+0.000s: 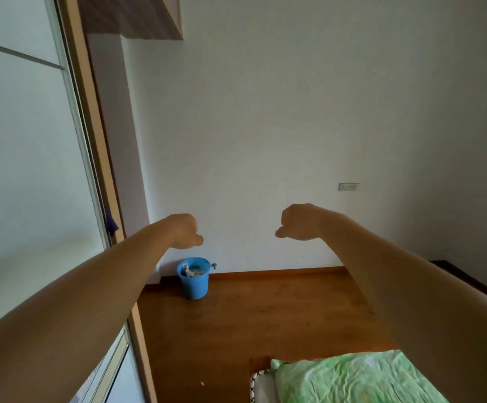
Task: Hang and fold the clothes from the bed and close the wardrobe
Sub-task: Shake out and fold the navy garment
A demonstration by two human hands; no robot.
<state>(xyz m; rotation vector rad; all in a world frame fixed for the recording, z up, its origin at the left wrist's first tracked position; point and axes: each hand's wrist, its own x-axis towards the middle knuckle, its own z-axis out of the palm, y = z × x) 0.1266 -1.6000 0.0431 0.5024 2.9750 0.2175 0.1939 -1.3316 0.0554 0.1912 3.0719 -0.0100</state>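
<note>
Far: plain white wall (294, 112), socket (348, 186) at right | Floor (251, 315): brown wood, matching skirting (280, 273) | Far left: blue bucket (194, 282) on floor by wall | Left: pale sliding door (18, 170), wood frame; wood cabinet (137, 16) above | Near right: bed (352, 379), green cover | Light: dim, even

**Around the room: bucket, socket, bare boards**

On my feed I see a blue bucket (195, 286) standing on the brown wooden floor (265, 318), close to the white wall (294, 112). Pale scraps lie inside it; I cannot tell what they are. A small white socket (348, 186) sits on the wall, well to the right. A tiny white speck (202, 383) lies on the floor nearer me.
</note>
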